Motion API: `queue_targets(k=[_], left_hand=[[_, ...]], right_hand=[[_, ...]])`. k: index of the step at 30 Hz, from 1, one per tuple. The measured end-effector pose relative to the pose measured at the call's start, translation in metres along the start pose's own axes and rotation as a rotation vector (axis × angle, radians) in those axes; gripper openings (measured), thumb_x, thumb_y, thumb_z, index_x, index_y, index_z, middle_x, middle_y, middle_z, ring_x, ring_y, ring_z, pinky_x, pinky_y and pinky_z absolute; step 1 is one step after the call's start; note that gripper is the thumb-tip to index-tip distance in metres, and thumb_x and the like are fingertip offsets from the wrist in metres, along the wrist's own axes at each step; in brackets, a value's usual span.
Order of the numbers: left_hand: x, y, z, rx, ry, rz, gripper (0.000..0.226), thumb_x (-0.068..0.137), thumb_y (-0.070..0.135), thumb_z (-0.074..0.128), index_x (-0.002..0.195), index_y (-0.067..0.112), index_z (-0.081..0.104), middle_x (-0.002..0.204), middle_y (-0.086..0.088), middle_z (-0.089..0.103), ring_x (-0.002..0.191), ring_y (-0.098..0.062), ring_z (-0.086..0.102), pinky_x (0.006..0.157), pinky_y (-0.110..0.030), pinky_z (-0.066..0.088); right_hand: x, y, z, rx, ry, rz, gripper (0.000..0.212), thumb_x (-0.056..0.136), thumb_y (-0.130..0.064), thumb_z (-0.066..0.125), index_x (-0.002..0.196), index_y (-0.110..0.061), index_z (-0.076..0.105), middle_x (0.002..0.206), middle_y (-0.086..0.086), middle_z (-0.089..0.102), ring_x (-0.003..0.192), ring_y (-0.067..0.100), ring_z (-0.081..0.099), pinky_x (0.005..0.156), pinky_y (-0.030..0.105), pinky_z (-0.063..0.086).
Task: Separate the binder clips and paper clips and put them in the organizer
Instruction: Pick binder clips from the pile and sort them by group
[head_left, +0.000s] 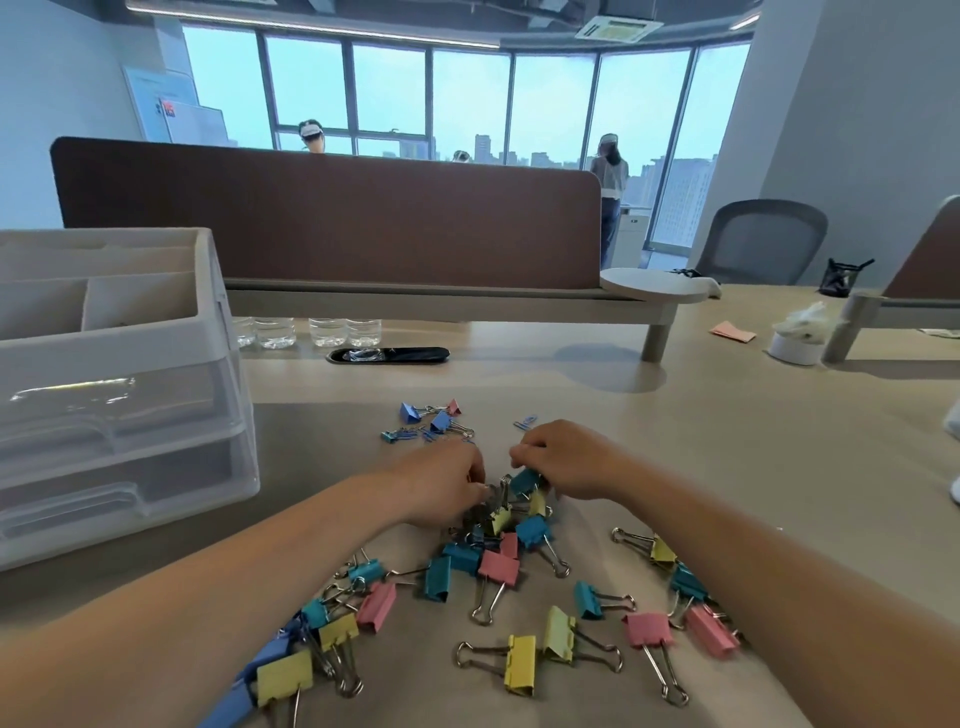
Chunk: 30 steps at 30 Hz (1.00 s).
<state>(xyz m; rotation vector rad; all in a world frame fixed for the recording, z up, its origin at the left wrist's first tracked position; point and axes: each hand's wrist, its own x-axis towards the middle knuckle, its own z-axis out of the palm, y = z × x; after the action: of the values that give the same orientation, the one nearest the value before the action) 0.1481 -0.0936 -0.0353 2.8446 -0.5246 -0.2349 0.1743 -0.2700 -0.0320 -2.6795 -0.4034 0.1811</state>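
**Item 1, binder clips (498, 566).** We log pink, yellow, teal and blue ones scattered loose on the desk (675, 415). They are thickest in a knot under our hands, where the wire handles interlock.

**Item 2, paper clips (525, 422).** These are small, blue and few. They lie just beyond the hands, some of them mixed with a handful of small binder clips.

**Item 3, organizer (119, 332).** It is white, with open compartments on top and clear drawers below. It stands at the left of the desk, well apart from the pile. We see nothing sorted into it, though the compartment floors are mostly hidden.

**Risks, as we judge them.**
- The handles in the knot are hooked together, so lifting one clip may drag its neighbours up, and they could drop and scatter.
- A paper clip caught in a handle could ride along into the wrong compartment.
- Our forearms lie low over clips on both sides, so a careless sweep toward the organizer could push these about.

**Hands.**
- Left hand (441, 480): palm down, with the fingers curled into the top of the knot. The fingertips are hidden, so we cannot tell what it has hold of, if anything.
- Right hand (563, 457): palm down, with bent fingers pinching a teal binder clip (524, 480) at the knot's far edge.
- Both forearms reach in from the near edge and converge on the knot.
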Motion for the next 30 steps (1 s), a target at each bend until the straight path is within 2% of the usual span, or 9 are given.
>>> queue_targets(k=[4,6,8,10,13,18,22,25,30], left_hand=[[-0.008,0.007,0.0,-0.079,0.006,-0.004,0.038,0.102,0.041,0.041,0.106,0.011,0.064,0.1,-0.011,0.065,0.074,-0.015,0.052,0.064,-0.03,0.039],[-0.014,0.01,0.001,-0.086,-0.015,-0.002,0.04,0.099,0.048,0.042,0.104,0.015,0.064,0.095,-0.006,0.065,0.075,-0.013,0.055,0.065,-0.028,0.042],[-0.02,0.011,0.002,-0.061,-0.018,0.004,0.041,0.097,0.054,0.044,0.104,0.019,0.063,0.093,0.0,0.063,0.078,-0.011,0.056,0.067,-0.028,0.043],[-0.025,0.011,0.002,-0.03,-0.014,0.012,0.041,0.096,0.055,0.045,0.109,0.021,0.063,0.099,0.002,0.063,0.085,-0.012,0.057,0.071,-0.028,0.045],[-0.033,0.011,0.0,0.005,-0.008,0.037,0.039,0.096,0.052,0.047,0.113,0.021,0.065,0.107,0.003,0.064,0.093,-0.014,0.058,0.083,-0.033,0.05],[-0.038,0.007,-0.006,0.0,0.028,0.076,0.027,0.1,0.035,0.046,0.117,0.023,0.064,0.114,0.007,0.062,0.1,-0.01,0.056,0.085,-0.028,0.045],[-0.027,-0.008,-0.012,-0.018,0.12,0.08,0.022,0.1,0.029,0.047,0.108,0.022,0.066,0.108,0.008,0.062,0.093,-0.007,0.053,0.077,-0.022,0.039],[-0.014,-0.023,-0.02,-0.008,0.159,0.026,0.023,0.1,0.025,0.048,0.11,0.019,0.068,0.098,0.009,0.058,0.089,-0.009,0.053,0.075,-0.023,0.039],[0.02,-0.064,-0.029,-0.027,0.23,-0.106,0.02,0.097,0.023,0.054,0.113,0.019,0.065,0.118,-0.001,0.063,0.103,-0.019,0.057,0.081,-0.028,0.042]], right_hand=[[-0.021,-0.006,-0.002,0.073,-0.013,0.041,0.033,0.105,-0.019,0.039,0.12,-0.006,0.065,0.106,0.008,0.066,0.095,0.022,0.061,0.073,0.028,0.039],[-0.031,-0.009,-0.001,0.126,0.018,0.051,0.032,0.104,-0.013,0.039,0.125,-0.006,0.063,0.122,0.009,0.063,0.111,0.023,0.058,0.081,0.024,0.04],[-0.034,-0.008,0.002,0.184,-0.003,0.058,0.03,0.101,-0.013,0.045,0.119,-0.004,0.067,0.119,0.015,0.066,0.105,0.027,0.062,0.091,0.034,0.048],[-0.038,-0.007,0.004,0.389,0.015,0.103,0.027,0.096,-0.015,0.051,0.109,-0.001,0.069,0.114,0.022,0.068,0.089,0.026,0.063,0.088,0.042,0.052],[-0.045,-0.009,0.003,0.526,0.0,0.132,0.026,0.097,-0.013,0.051,0.111,0.004,0.065,0.117,0.025,0.066,0.081,0.02,0.059,0.071,0.032,0.052],[-0.041,-0.008,0.0,0.31,-0.006,0.062,0.029,0.098,0.0,0.044,0.119,0.0,0.064,0.111,0.01,0.071,0.084,0.009,0.066,0.068,0.016,0.053],[-0.03,-0.002,0.005,0.129,0.083,0.022,0.028,0.096,-0.007,0.049,0.115,-0.014,0.068,0.107,-0.002,0.069,0.093,0.009,0.062,0.086,0.028,0.053],[-0.017,-0.005,0.007,0.088,0.125,0.005,0.03,0.095,-0.008,0.047,0.113,-0.018,0.069,0.114,-0.002,0.068,0.098,0.012,0.062,0.087,0.027,0.051],[0.019,-0.017,0.006,0.051,0.144,-0.045,0.029,0.094,-0.01,0.049,0.115,-0.015,0.069,0.116,-0.001,0.067,0.102,0.013,0.06,0.089,0.025,0.047]])
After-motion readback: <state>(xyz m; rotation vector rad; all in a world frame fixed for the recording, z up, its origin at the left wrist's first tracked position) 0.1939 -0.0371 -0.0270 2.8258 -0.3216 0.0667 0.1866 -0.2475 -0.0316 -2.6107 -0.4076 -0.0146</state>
